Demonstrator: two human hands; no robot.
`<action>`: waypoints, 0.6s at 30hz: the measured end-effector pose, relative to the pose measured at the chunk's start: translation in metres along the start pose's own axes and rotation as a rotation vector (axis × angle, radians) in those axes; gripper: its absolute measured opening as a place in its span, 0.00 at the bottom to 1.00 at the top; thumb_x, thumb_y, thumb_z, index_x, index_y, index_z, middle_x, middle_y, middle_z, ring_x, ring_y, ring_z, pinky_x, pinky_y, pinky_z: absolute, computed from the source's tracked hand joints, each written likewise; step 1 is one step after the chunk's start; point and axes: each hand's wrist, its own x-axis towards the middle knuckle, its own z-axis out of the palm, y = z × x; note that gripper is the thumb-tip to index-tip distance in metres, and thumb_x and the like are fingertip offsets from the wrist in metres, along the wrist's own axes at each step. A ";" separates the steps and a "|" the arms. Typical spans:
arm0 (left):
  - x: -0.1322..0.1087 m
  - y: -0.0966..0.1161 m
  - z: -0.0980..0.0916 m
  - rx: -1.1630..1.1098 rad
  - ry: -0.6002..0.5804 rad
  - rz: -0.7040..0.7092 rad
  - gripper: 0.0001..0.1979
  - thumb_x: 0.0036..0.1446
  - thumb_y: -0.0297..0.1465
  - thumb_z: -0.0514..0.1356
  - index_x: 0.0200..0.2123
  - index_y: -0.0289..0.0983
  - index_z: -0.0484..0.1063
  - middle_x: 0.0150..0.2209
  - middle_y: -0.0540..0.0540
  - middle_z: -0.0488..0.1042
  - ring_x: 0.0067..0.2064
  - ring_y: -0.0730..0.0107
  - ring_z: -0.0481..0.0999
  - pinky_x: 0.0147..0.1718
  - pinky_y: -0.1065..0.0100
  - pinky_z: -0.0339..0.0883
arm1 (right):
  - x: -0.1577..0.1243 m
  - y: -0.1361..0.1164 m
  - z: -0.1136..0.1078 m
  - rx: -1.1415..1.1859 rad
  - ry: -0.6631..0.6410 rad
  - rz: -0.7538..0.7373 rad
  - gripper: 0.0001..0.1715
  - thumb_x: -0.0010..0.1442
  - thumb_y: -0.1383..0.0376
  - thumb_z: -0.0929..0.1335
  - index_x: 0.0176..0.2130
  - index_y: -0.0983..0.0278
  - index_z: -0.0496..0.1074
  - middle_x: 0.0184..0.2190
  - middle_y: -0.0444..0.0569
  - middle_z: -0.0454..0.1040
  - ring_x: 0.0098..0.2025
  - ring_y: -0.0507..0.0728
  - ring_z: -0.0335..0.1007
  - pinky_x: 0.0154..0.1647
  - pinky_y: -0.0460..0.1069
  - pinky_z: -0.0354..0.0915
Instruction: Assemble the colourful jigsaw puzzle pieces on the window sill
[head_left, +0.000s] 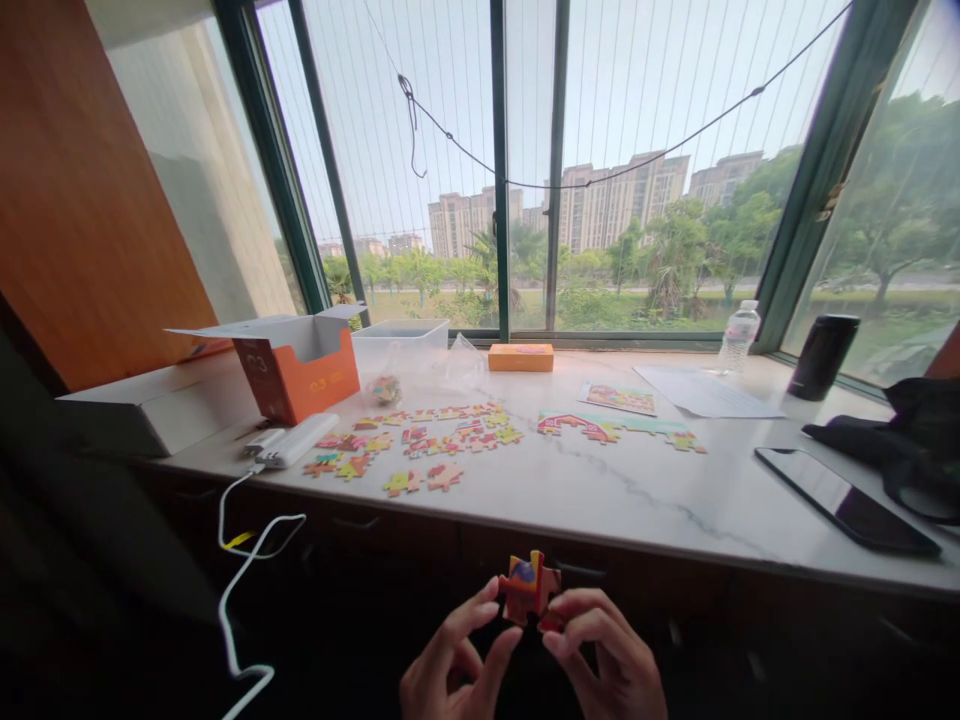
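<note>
Head view: left fingers and right fingers pinch puzzle pieces; orange box open.

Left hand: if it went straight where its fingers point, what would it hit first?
The puzzle piece that the left hand holds; past it, probably the dark counter front, though depth is unclear.

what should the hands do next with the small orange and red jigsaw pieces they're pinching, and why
Probably lift the orange and red jigsaw pieces onto the white marble counter. The left hand and right hand pinch them in mid-air below its edge, while the loose colourful pieces and the joined strip lie up there.
</note>
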 end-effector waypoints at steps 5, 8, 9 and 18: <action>0.003 0.006 -0.006 0.015 -0.095 -0.060 0.13 0.51 0.39 0.67 0.36 0.39 0.74 0.43 0.46 0.81 0.16 0.84 0.60 0.14 0.77 0.62 | 0.001 -0.004 -0.008 0.005 -0.067 0.067 0.09 0.58 0.70 0.69 0.26 0.63 0.69 0.36 0.49 0.74 0.36 0.53 0.74 0.38 0.47 0.71; 0.001 0.002 -0.008 0.039 -0.126 -0.062 0.13 0.51 0.39 0.67 0.37 0.39 0.73 0.43 0.46 0.81 0.16 0.84 0.61 0.14 0.77 0.63 | -0.002 -0.005 -0.009 0.005 -0.080 0.091 0.09 0.58 0.71 0.69 0.27 0.63 0.69 0.37 0.49 0.74 0.37 0.53 0.73 0.38 0.47 0.70; 0.001 0.001 -0.009 0.045 -0.141 -0.060 0.13 0.51 0.39 0.67 0.37 0.39 0.73 0.43 0.46 0.81 0.16 0.84 0.61 0.14 0.77 0.63 | -0.003 -0.004 -0.008 0.006 -0.080 0.096 0.09 0.58 0.71 0.69 0.27 0.63 0.69 0.37 0.49 0.74 0.37 0.53 0.73 0.38 0.47 0.70; 0.009 -0.009 -0.013 0.043 -0.337 -0.152 0.25 0.52 0.43 0.66 0.51 0.42 0.71 0.47 0.45 0.78 0.17 0.83 0.65 0.17 0.76 0.66 | -0.007 -0.001 -0.009 -0.001 -0.102 0.096 0.12 0.58 0.72 0.69 0.25 0.63 0.66 0.38 0.48 0.73 0.38 0.53 0.73 0.38 0.46 0.69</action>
